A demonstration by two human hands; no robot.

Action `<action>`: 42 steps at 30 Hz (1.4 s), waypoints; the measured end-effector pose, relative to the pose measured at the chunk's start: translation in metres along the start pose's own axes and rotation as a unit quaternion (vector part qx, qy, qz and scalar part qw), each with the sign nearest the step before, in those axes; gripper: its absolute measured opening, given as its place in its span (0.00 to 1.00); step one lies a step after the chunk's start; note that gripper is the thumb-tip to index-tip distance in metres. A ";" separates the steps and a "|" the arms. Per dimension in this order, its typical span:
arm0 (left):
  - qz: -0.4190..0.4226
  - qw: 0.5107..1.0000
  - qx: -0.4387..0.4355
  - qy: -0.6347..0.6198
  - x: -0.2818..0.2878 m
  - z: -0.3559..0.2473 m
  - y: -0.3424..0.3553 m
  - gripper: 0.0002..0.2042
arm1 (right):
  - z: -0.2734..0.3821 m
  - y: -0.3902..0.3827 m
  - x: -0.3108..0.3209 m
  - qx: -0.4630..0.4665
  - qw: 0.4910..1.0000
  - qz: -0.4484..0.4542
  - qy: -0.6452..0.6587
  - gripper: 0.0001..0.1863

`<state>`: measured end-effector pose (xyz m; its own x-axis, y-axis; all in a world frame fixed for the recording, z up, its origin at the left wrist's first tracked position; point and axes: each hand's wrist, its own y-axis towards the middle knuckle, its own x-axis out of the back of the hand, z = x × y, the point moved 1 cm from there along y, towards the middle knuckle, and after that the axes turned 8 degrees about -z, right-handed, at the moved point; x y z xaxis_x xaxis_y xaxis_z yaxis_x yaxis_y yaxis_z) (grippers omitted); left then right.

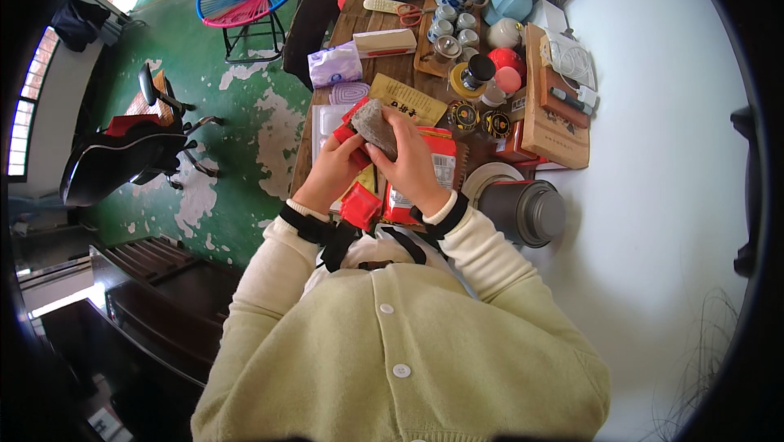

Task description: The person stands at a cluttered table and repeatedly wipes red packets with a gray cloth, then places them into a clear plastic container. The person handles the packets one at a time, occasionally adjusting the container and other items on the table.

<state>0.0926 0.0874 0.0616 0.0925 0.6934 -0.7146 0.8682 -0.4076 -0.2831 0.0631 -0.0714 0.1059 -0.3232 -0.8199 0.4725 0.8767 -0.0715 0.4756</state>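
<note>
Over the near end of the table, both my hands are raised close together. My right hand is closed on a rough grey wedge-shaped lump that looks like stone or pressed material. Its fingers and thumb grip the lump's right side. My left hand is closed on a red packet, which lies against the lump's lower left; the fingers partly hide the packet. Below the hands lies a small red open container. A red printed bag rests behind my right hand and wrist.
A yellow paper packet, a tissue pack and a rolled lilac cloth lie beyond. Red-handled scissors, small cups and jars crowd the far right. A large grey flask stands at right, beside the white wall.
</note>
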 end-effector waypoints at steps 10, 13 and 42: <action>-0.062 0.996 0.045 0.045 0.002 -0.007 -0.003 0.14 | -0.014 0.003 -0.003 0.027 0.997 -0.010 -0.072 0.31; -0.042 0.995 0.047 0.072 0.011 -0.004 -0.001 0.15 | -0.023 0.007 0.001 -0.023 0.998 -0.010 -0.064 0.30; -0.022 0.999 0.046 -0.014 0.031 -0.011 -0.005 0.20 | -0.096 -0.069 0.034 -0.127 0.928 0.041 -0.349 0.44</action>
<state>0.0968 0.1175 0.0481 0.0401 0.6956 -0.7173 0.8225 -0.4306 -0.3716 0.0263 -0.1494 0.0179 -0.3266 -0.2672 0.9066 0.9353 -0.2292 0.2694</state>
